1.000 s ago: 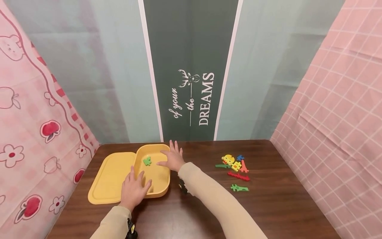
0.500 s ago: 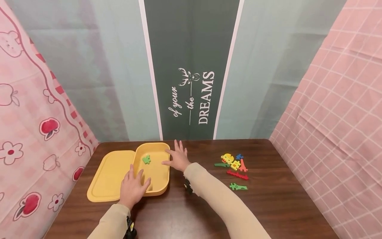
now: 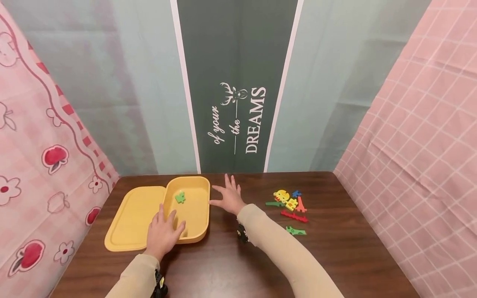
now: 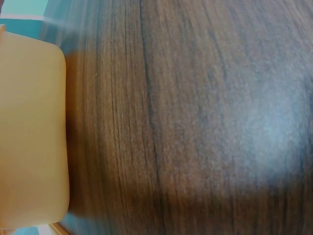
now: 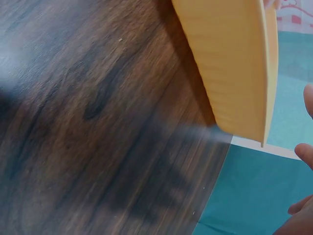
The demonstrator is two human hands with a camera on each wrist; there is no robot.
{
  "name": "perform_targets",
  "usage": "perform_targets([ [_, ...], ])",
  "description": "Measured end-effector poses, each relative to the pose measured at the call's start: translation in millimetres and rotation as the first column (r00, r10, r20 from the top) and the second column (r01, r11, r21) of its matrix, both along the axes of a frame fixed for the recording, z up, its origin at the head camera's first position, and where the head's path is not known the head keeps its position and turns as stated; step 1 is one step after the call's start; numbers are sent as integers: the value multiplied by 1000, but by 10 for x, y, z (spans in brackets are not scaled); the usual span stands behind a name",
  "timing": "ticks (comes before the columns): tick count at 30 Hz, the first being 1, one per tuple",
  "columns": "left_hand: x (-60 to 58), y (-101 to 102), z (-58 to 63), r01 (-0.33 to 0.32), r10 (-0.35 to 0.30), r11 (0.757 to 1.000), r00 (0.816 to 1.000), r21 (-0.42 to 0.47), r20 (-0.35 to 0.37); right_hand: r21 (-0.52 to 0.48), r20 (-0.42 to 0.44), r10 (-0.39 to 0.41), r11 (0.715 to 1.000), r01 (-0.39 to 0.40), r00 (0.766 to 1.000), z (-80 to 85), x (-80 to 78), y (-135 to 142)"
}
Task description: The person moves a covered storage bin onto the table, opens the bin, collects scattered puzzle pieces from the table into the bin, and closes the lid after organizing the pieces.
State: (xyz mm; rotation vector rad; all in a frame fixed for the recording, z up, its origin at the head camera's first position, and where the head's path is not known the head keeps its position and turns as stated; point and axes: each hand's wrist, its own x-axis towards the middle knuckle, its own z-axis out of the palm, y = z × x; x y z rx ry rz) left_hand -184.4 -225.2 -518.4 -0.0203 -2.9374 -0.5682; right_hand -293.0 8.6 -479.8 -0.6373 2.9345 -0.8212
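Note:
A yellow rectangular box with rounded corners stands open at the left of the table, a green puzzle piece lying inside it. My left hand is over the box's near left corner, fingers spread and holding nothing. Just off the box's right wall, my right hand hovers with its fingers spread, nothing in them. In the right wrist view, some fingertips show apart from the box wall. The left wrist view shows the box's near wall and none of the hand.
A flat yellow lid lies against the box's left side. Several colourful puzzle pieces lie on the right of the table: a yellow animal head, a red strip and a green piece among them. Curtains hang around the table.
My right hand has moved right, from over the box to outside its right wall. The left hand stays at the near left corner. The whole view has shifted slightly.

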Motion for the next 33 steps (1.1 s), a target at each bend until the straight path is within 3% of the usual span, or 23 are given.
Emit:
perform_targets([
  [13,-24,-17,-7,9,-9,1000,1000,1,-26,-15,-3,-13,1000,13,1000,-13,50,109],
  [33,9,-21,10,13,-14,1000,1000,17,6,1,17,-63,998,63,998,-18,136,405],
])
